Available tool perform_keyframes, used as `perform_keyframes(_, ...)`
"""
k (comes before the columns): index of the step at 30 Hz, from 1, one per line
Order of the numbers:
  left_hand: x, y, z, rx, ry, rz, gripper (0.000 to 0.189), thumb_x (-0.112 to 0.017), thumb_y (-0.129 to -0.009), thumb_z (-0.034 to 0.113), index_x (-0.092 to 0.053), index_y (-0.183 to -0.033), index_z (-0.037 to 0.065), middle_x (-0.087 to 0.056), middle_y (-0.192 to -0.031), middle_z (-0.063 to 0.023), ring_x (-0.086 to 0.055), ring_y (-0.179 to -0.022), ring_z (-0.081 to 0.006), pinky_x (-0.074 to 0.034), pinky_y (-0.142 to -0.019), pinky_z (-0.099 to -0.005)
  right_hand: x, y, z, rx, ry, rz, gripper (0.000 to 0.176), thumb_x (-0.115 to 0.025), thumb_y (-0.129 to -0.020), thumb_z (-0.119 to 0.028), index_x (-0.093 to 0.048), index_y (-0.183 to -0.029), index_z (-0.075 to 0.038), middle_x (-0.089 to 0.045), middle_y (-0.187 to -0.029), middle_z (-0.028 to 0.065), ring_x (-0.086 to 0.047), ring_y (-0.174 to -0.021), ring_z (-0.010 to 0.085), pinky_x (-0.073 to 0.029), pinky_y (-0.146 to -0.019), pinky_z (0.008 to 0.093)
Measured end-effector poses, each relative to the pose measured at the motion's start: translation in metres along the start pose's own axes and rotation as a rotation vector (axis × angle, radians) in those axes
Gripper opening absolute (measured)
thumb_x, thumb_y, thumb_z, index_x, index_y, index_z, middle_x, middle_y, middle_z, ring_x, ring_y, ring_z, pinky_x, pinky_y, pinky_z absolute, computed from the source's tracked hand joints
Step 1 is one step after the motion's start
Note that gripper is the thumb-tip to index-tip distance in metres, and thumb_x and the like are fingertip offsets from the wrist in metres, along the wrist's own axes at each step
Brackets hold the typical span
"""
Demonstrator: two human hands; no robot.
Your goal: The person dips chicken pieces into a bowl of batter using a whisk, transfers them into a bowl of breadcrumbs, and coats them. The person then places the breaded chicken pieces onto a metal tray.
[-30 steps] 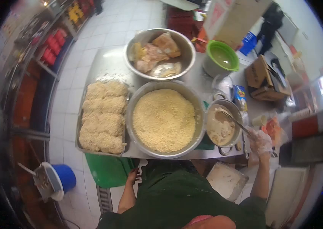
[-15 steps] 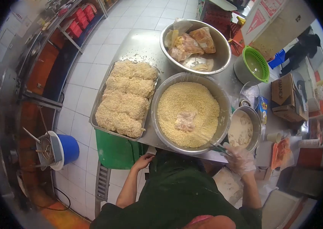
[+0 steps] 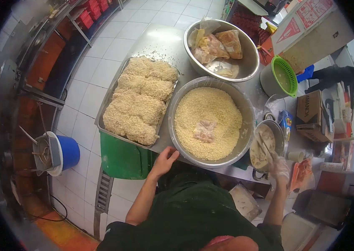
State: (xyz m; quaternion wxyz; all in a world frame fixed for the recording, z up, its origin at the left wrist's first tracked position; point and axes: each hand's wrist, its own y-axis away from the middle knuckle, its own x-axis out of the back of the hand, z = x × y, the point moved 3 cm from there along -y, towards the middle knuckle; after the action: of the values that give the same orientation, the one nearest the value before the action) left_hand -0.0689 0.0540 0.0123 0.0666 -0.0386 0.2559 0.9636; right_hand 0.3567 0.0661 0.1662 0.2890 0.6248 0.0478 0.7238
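Note:
My right hand point(image 3: 279, 168), in a clear plastic glove, grips tongs point(image 3: 265, 145) whose tips dip into a pot of pale batter point(image 3: 257, 154). Pieces of something lie partly sunk in that batter. To its left stands a large metal bowl point(image 3: 175, 144) of yellow breadcrumbs point(image 3: 206, 102). One piece of raw meat point(image 3: 205, 131) rests on the crumbs, mostly uncoated on top. My bare left hand point(image 3: 165, 162) is beside the bowl's lower left rim, thumb and fingers apart, holding nothing. Further left, crumb-coated pieces point(image 3: 137, 104) fill a metal tray point(image 3: 101, 119) in rows.
Behind the crumbs, another metal bowl point(image 3: 254, 69) holds bagged meat point(image 3: 215, 46). A green colander point(image 3: 285, 77) sits in a container at the right, near a cardboard box point(image 3: 309, 113). A green bin point(image 3: 122, 161) stands below the tray. A person in dark clothing point(image 3: 334, 77) is further back.
My right hand has swung right with the tongs, from the crumb bowl to the batter pot. My left hand has risen toward the crumb bowl's rim. The meat stays on the crumbs.

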Motion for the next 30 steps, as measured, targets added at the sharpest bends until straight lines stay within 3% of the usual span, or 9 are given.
perform_keyframes(7, -0.024, -0.008, 0.008, -0.207, 0.224, 0.120, 0.028, -0.055, -0.090, 0.021, -0.053, -0.109, 0.001, -0.059, -0.099, -0.0027, -0.053, -0.090, -0.0105, -0.043, -0.080, -0.0258, 0.039, -0.060, -0.174, 0.656, -0.218, 0.334, 0.046, -0.049, -0.089, -0.038, -0.051, -0.123, -0.008, -0.043, -0.131, 0.0185, -0.043, -0.120, 0.0311, -0.036, -0.098, 0.0376)
perform_keyframes(12, -0.025, -0.006, 0.006, -0.116, 0.351, 0.076, 0.027, -0.054, -0.091, 0.018, -0.053, -0.112, 0.001, -0.058, -0.100, -0.0018, -0.051, -0.090, -0.0091, -0.041, -0.080, -0.0238, -0.003, -0.128, -0.231, 0.288, -0.271, 0.117, 0.051, -0.042, -0.090, -0.046, -0.057, -0.113, -0.003, -0.060, -0.109, 0.0205, -0.054, -0.107, 0.0338, -0.038, -0.095, 0.0384)
perform_keyframes(15, -0.026, -0.007, 0.004, -0.176, 0.366, 0.078, 0.025, -0.054, -0.091, 0.019, -0.054, -0.110, 0.002, -0.058, -0.098, -0.0012, -0.050, -0.087, -0.0082, -0.041, -0.078, -0.0233, -0.084, -0.191, -0.224, 0.548, -0.586, 0.096, 0.052, -0.037, -0.092, -0.045, -0.059, -0.110, -0.001, -0.058, -0.109, 0.0227, -0.053, -0.107, 0.0343, -0.039, -0.094, 0.0403)
perform_keyframes(19, -0.024, -0.003, 0.008, -0.190, 0.294, 0.123, 0.021, -0.054, -0.091, 0.019, -0.056, -0.105, 0.003, -0.057, -0.095, 0.0000, -0.049, -0.084, -0.0075, -0.041, -0.076, -0.0230, 0.016, -0.112, -0.229, 0.373, -0.621, -0.153, 0.061, -0.028, -0.091, -0.050, -0.060, -0.104, 0.001, -0.058, -0.103, 0.0258, -0.056, -0.099, 0.0379, -0.042, -0.089, 0.0430)
perform_keyframes(21, -0.024, -0.007, 0.002, -0.179, 0.311, 0.096, 0.019, -0.054, -0.090, 0.019, -0.056, -0.101, 0.003, -0.057, -0.092, 0.0007, -0.049, -0.083, -0.0074, -0.041, -0.075, -0.0230, -0.014, -0.128, -0.217, 0.437, -0.088, 0.071, 0.057, -0.035, -0.092, -0.048, -0.058, -0.108, 0.002, -0.061, -0.103, 0.0186, -0.057, -0.095, 0.0272, -0.041, -0.086, 0.0382)
perform_keyframes(24, -0.022, -0.008, 0.002, -0.142, 0.305, 0.035, 0.030, -0.053, -0.091, 0.020, -0.052, -0.114, 0.001, -0.057, -0.106, -0.0041, -0.050, -0.098, -0.0116, -0.038, -0.089, -0.0266, -0.036, -0.131, -0.221, 0.320, -0.332, -0.044, 0.061, -0.032, -0.090, -0.050, -0.059, -0.106, 0.003, -0.060, -0.101, 0.0233, -0.056, -0.098, 0.0325, -0.042, -0.086, 0.0402)
perform_keyframes(25, -0.022, -0.006, 0.002, -0.142, 0.310, 0.040, 0.030, -0.053, -0.091, 0.020, -0.052, -0.114, 0.001, -0.057, -0.106, -0.0041, -0.050, -0.098, -0.0116, -0.038, -0.089, -0.0266, -0.038, -0.129, -0.223, 0.273, -0.479, -0.167, 0.060, -0.030, -0.090, -0.048, -0.060, -0.103, 0.003, -0.058, -0.102, 0.0278, -0.055, -0.102, 0.0391, -0.043, -0.088, 0.0417)
perform_keyframes(27, -0.020, -0.005, 0.005, -0.133, 0.261, 0.040, 0.029, -0.054, -0.091, 0.021, -0.053, -0.112, 0.001, -0.057, -0.104, -0.0034, -0.050, -0.095, -0.0111, -0.040, -0.086, -0.0264, -0.010, -0.103, -0.232, 0.439, -0.482, 0.014, 0.060, -0.030, -0.091, -0.047, -0.056, -0.109, 0.004, -0.056, -0.106, 0.0281, -0.053, -0.103, 0.0397, -0.042, -0.088, 0.0422)
perform_keyframes(30, -0.020, -0.008, 0.000, -0.136, 0.271, 0.030, 0.028, -0.054, -0.091, 0.022, -0.054, -0.110, 0.002, -0.057, -0.102, -0.0026, -0.050, -0.093, -0.0104, -0.041, -0.083, -0.0260, 0.007, -0.082, -0.258, 0.401, -0.416, -0.241, 0.058, -0.029, -0.092, -0.042, -0.047, -0.121, 0.005, -0.050, -0.119, 0.0274, -0.047, -0.113, 0.0381, -0.036, -0.096, 0.0399)
